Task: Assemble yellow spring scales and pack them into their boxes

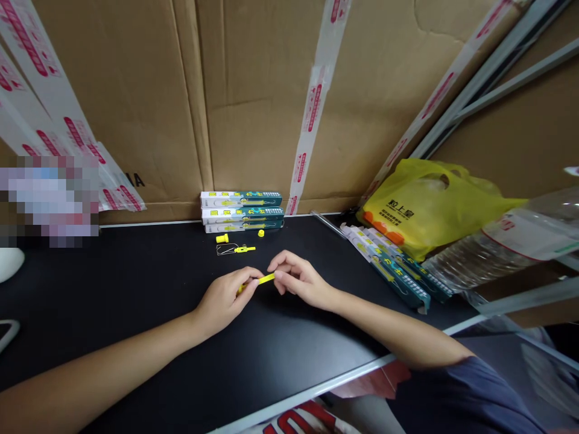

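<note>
Above the black tabletop (149, 283), my left hand (226, 298) is closed around a thin yellow plastic strip (266, 279). My right hand (305, 282) pinches the strip's other end between thumb and fingers. Part of the strip is hidden by the fingers, so its full shape cannot be seen. Just beyond my hands lie a yellow plastic cap (222, 239), a small yellow knob (261, 233), and a yellow slider piece (245, 249) beside bent metal wire hooks (223, 249).
Stacked spring-scale boxes (242, 212) stand against the cardboard wall (253, 120). More boxes (389, 265) lie at the right, near a yellow plastic bag (429, 205) and a large clear bottle (493, 241). A metal shelf frame (520, 84) edges the right side.
</note>
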Available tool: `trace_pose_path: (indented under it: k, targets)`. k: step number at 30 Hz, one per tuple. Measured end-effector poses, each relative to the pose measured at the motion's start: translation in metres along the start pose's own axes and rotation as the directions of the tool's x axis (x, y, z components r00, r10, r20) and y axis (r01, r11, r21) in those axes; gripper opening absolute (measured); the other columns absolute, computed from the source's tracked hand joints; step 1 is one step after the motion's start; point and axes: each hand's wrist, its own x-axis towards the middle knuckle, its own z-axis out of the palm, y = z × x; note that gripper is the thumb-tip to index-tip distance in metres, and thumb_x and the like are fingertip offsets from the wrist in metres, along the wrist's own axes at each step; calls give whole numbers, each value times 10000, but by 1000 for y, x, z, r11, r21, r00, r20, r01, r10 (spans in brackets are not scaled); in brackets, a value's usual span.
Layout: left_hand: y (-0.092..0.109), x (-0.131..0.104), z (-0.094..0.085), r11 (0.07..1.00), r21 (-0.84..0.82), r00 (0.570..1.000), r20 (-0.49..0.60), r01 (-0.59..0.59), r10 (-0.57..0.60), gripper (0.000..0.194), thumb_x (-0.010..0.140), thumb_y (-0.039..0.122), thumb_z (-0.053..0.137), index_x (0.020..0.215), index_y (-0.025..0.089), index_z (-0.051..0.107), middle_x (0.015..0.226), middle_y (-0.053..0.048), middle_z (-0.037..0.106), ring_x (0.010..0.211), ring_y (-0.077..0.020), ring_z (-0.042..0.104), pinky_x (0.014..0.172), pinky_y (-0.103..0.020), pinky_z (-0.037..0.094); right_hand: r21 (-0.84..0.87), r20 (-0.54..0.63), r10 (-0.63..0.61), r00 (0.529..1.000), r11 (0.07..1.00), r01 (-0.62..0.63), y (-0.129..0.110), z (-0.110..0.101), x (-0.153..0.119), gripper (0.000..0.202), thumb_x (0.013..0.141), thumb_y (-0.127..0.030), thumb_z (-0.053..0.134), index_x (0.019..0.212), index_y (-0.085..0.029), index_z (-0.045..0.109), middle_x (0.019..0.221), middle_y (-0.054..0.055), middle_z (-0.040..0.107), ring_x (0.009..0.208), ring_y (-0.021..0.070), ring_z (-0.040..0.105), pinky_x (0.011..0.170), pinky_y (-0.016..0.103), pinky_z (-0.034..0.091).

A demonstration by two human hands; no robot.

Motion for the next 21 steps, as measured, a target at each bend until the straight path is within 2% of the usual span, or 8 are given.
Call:
trace_pose_path:
  k: [4,8,13,17,19,21]
  targets:
    - [-1,-2,1,995,82,999,11,-53,52,166,961,287,452,917,194,581,794,14,634,750,-132,608,702,-248,426,-84,62,-47,997,995,52,3,6,-4,168,952,-320,485,1012,-163,491,663,-38,529,594,84,499,617,223,417]
    - [-1,-1,2,985,114,991,50,-129,124,201,971,300,439,852,185,553,776,6,608,740,-133,589,680,-241,419,-201,117,-48,992,977,71,6,9,-6,157,957,-304,481,1024,-163,500,672,-41,522,592,79,466,611,220,391]
    - [1,0,2,989,81,990,79,-124,118,185,974,263,419,837,185,517,764,13,584,683,-115,567,620,-223,407,-211,118,-35,992,976,59,6,9,-6,171,950,-316,499,1027,-165,515,617,-70,457,549,71,392,568,206,349]
    - [4,-2,1,990,74,992,53,-119,115,127,957,229,433,872,188,518,783,16,603,679,-108,581,621,-217,411,-198,57,-46,997,979,57,6,2,-3,212,953,-354,481,1040,-166,526,688,-40,515,582,77,453,574,203,381]
    - [5,-3,0,988,68,989,47,-142,139,106,947,215,439,900,189,530,807,14,621,677,-103,586,623,-212,415,-316,-27,-97,995,945,83,8,-4,5,203,953,-340,477,1046,-170,535,704,-33,529,593,82,469,590,207,399]
    - [5,-5,-1,981,63,982,55,-182,179,98,937,208,450,905,189,541,803,16,629,652,-96,578,609,-207,413,-537,-52,-174,983,835,119,10,-10,21,162,938,-288,501,1031,-172,566,675,-37,524,578,88,459,590,212,398]
